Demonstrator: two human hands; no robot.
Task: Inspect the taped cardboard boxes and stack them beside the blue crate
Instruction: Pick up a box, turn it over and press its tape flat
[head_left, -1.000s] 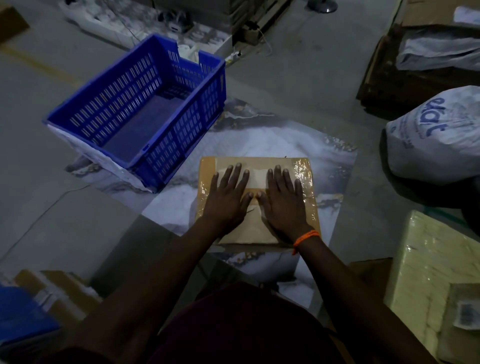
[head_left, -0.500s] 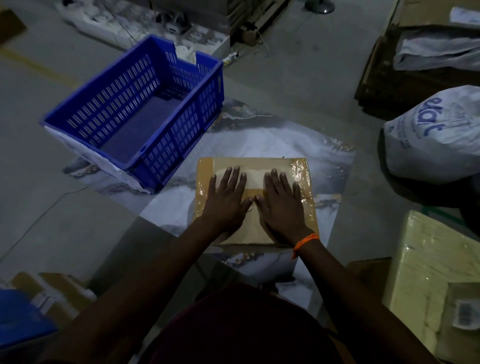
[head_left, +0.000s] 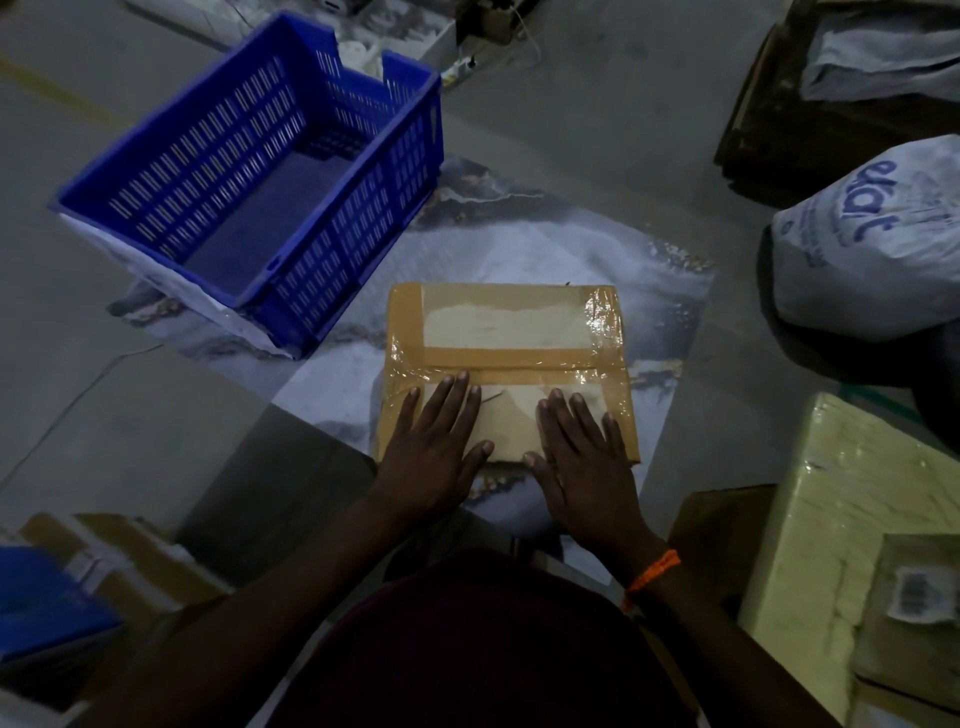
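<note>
Taped box (head_left: 504, 332): L hand (head_left: 431, 457) & R hand (head_left: 587, 467) flat on top, fingers straight; blue crate (head_left: 332, 260) beyond-left of fingertips, white sack (head_left: 872, 249) right.

blue slatted crate (head_left: 332, 171), tan taped box (head_left: 506, 332)

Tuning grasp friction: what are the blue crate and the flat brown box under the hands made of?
Blue slotted crate: probably rigid moulded plastic, fairly matte, with vent slots. Flat brown box: cardboard under glossy clear tape, going by glare and wrinkles.
</note>
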